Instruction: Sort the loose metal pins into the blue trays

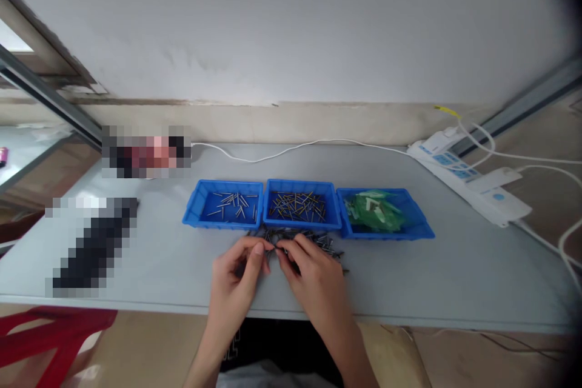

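Observation:
My left hand [237, 271] and my right hand [316, 273] meet fingertip to fingertip just in front of the blue bins. Both are closed in a pinch, and a small dark bit shows where they meet; what it is I cannot make out. Behind and partly under my right hand lies a loose pile of thin dark metal pieces [328, 244]. The left blue bin [193, 209] holds silver pins [234, 201]. In the middle blue bin [300, 185] are many dark and brassy pins [297, 206]. A green plastic bag [382, 215] fills much of the right blue bin [421, 224].
On the right of the grey table [159, 273] lies a white power strip [473, 182] with several cables. One white cable [295, 148] runs along the back to a blurred-out object [150, 154]. Another blurred dark object [97, 245] lies at left. A red stool [59, 333] stands below.

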Tool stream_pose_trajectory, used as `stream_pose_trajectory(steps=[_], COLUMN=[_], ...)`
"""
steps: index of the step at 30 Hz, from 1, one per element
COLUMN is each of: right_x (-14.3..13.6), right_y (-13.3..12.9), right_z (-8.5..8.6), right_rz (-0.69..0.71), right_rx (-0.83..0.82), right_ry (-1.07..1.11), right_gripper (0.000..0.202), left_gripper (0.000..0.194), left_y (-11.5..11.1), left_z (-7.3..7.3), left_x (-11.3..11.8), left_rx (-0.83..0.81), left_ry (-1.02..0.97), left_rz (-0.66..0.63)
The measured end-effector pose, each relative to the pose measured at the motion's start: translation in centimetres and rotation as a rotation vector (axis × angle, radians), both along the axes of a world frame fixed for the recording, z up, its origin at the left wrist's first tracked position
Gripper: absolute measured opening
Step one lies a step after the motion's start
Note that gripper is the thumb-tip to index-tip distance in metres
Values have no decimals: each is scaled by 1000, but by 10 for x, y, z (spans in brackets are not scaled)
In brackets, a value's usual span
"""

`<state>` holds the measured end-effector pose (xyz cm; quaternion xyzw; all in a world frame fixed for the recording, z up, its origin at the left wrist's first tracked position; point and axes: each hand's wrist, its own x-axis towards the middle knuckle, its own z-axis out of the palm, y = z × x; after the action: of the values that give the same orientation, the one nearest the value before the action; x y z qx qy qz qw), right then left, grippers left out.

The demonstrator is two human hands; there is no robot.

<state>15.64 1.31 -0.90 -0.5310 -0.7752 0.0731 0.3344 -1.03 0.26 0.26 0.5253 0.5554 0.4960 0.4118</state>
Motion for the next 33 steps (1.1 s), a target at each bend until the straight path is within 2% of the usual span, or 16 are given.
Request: stream_pose_trajectory(steps=[10,14,19,22,26,30,33], right_x=[3,4,6,8,10,12,13], right_y=[-2,-4,-10,-11,-12,-14,-16], right_z=[3,9,12,12,13,17,17], right_rz=[-13,12,47,65,124,192,155], right_rx=[76,124,154,130,106,36,10], right_ry=[133,227,337,359,359,436,510], right_gripper=[20,19,24,24,24,34,34], left_gripper=[36,22,13,14,13,11,11], left_y=[1,3,4,4,5,4,2], left_z=[3,2,1,2,3,4,5], left_x=[1,4,7,6,5,5,5], left_rx=[20,76,204,276,293,294,309], left_ry=[50,124,270,315,316,293,269], left_rz=[-23,-41,-138,-189,-187,-185,-164])
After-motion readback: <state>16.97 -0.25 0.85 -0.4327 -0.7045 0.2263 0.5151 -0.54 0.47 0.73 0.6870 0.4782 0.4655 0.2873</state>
